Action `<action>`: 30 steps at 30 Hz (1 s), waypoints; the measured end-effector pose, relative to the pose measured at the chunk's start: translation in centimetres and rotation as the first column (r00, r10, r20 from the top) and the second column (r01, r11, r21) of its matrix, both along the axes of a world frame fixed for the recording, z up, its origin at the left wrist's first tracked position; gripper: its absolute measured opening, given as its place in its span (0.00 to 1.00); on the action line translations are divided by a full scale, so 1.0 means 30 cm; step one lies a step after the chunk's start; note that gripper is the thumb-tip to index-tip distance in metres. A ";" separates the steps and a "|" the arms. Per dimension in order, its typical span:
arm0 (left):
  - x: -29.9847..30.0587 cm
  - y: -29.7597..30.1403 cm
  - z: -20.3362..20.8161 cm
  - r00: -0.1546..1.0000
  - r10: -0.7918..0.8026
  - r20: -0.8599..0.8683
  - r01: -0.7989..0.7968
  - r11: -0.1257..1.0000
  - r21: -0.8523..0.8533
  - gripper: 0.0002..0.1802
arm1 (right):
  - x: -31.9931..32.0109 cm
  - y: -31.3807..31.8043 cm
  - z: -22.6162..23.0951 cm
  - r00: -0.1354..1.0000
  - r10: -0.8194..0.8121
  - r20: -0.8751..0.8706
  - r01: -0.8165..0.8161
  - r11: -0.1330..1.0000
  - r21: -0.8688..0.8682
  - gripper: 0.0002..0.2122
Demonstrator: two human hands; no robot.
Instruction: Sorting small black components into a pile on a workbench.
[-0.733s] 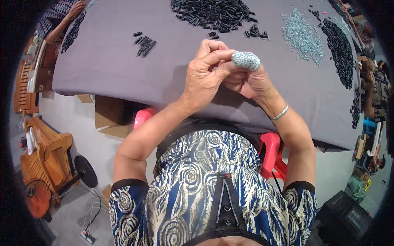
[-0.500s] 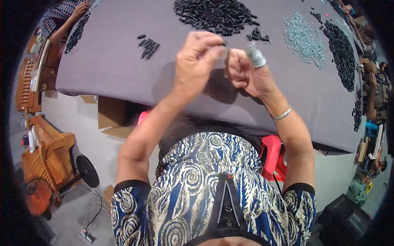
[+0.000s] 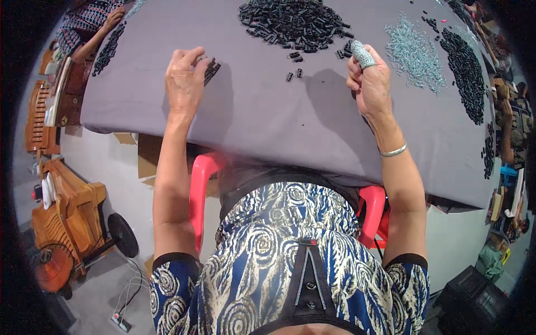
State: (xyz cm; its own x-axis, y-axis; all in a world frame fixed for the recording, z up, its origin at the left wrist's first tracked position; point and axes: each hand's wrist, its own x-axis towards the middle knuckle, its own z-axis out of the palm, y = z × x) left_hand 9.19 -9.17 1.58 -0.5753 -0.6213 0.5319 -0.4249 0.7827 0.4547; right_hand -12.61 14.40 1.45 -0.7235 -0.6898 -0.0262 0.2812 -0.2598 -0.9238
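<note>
My left hand (image 3: 185, 79) is over the small group of black plastic pieces (image 3: 212, 71) on the left of the table. Its fingers are bent and look slightly apart, and part of that group is hidden behind it. To the right, my right hand (image 3: 373, 84) is raised with the fingers curled in and the thumb up. Glittery silver-green wrapping (image 3: 363, 54) covers that thumb. Whatever the curled fingers may hold is hidden. Several loose black pieces (image 3: 294, 75) lie on the cloth between my hands, below a large heap of black pieces (image 3: 293, 23).
A grey cloth covers the table (image 3: 268, 125). At right lie a pile of small shiny silvery pieces (image 3: 416, 53) and a long black pile (image 3: 462, 78). Another person's hand (image 3: 114, 18) rests by a black row (image 3: 109, 49) at far left. Red chair arms (image 3: 201, 173) flank me.
My hands were close together over the middle and have moved apart. The left went left to the small black group; the right went right and slightly up. Loose pieces between them now show.
</note>
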 end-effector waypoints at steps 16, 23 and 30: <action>-0.232 0.299 -0.062 0.896 -0.436 0.082 0.427 0.898 0.109 0.13 | -0.048 0.010 -0.007 0.996 -0.071 -0.052 0.069 0.997 -0.036 0.03; -0.333 0.311 -0.075 0.885 -0.459 -0.080 0.462 0.843 0.276 0.13 | -0.047 0.009 -0.009 0.992 -0.081 -0.097 0.084 0.996 0.018 0.03; -0.292 0.234 -0.044 0.923 -0.291 -0.253 0.369 0.855 0.363 0.08 | -0.076 0.017 -0.009 0.992 -0.099 -0.083 0.097 0.995 -0.020 0.03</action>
State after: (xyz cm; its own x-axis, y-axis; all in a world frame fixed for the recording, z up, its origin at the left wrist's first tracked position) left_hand 0.42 -2.15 0.25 -0.7016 -0.5918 0.3968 -0.0526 0.5984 0.7994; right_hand -14.90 14.91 1.18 -0.7868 -0.6154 0.0475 0.1755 -0.2969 -0.9387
